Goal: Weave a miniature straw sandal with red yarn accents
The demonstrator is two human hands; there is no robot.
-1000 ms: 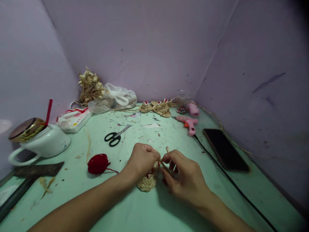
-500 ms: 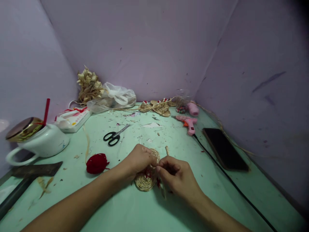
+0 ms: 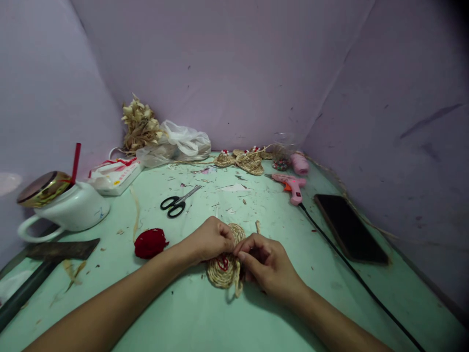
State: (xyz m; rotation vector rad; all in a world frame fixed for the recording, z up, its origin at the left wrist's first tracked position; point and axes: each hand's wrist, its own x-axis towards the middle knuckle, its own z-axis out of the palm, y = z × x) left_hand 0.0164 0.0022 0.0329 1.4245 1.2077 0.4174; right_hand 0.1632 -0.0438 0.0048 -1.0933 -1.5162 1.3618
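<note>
On the table in front of me lies a coiled straw-rope piece [image 3: 220, 276] made of joined round spirals, with a loop of red yarn [image 3: 223, 264] on its lower coil. My left hand [image 3: 214, 239] is closed in a pinch over the left side of the piece, where the coils meet. Thumb and forefinger of my right hand [image 3: 269, 259] press together at its right edge, close to the left fingertips. What they pinch is too small to make out. A loose rope end hangs below the right fingers. The red yarn ball [image 3: 151, 243] sits left of my hands.
Scissors [image 3: 180, 201] lie beyond the yarn ball. A pink glue gun [image 3: 290, 186] and a phone [image 3: 350, 228] are at right, the gun's cord running toward me. A hammer-like tool [image 3: 64, 249] and white mug [image 3: 78, 208] stand left. Finished straw pieces [image 3: 249, 161] lie at the back.
The red yarn and loose rope end beside my right hand have shifted, and the lower coil shows more plainly. Both hands stay at the straw piece. The whole view has turned slightly left.
</note>
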